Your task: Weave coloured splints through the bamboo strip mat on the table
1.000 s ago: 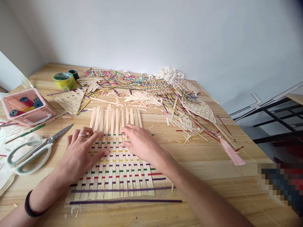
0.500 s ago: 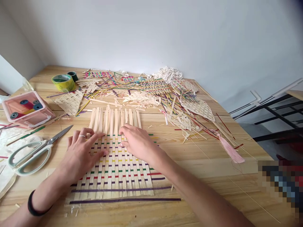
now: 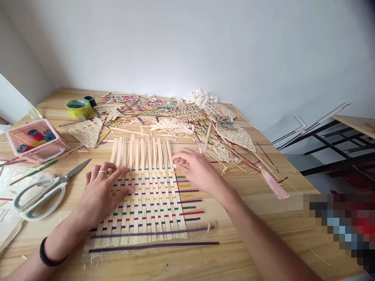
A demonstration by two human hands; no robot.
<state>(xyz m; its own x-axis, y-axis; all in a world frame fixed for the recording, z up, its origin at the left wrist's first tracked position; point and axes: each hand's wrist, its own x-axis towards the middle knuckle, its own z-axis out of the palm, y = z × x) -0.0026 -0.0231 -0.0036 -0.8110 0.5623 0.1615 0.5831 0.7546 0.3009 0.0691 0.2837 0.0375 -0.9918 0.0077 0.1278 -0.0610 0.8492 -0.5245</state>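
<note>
A woven mat (image 3: pixel 146 201) of pale bamboo strips lies in front of me, crossed by thin green, yellow, purple and red strips. The upright strips' far ends (image 3: pixel 140 150) fan out unwoven. My left hand (image 3: pixel 102 191) rests on the mat's left part, fingers spread, thumb and forefinger pressing its surface. At the upper right edge is my right hand (image 3: pixel 195 168), its fingers curled and thumb close to the forefinger; whatever sits between the tips is too small to make out. Two long purple strips (image 3: pixel 155 246) cross the near end, one on the mat, one below it, by clear film.
Scissors (image 3: pixel 52 191) lie left of the mat. Behind them stand a pink box (image 3: pixel 38 142) with thread spools and a yellow tape roll (image 3: pixel 79 109). Loose strips and woven pieces (image 3: pixel 187 113) cover the back, with a pink tassel (image 3: pixel 274 181) at right.
My right hand has moved right, from the middle of the mat's top woven rows to its right edge. My left hand stays on the mat. The view has shifted slightly.
</note>
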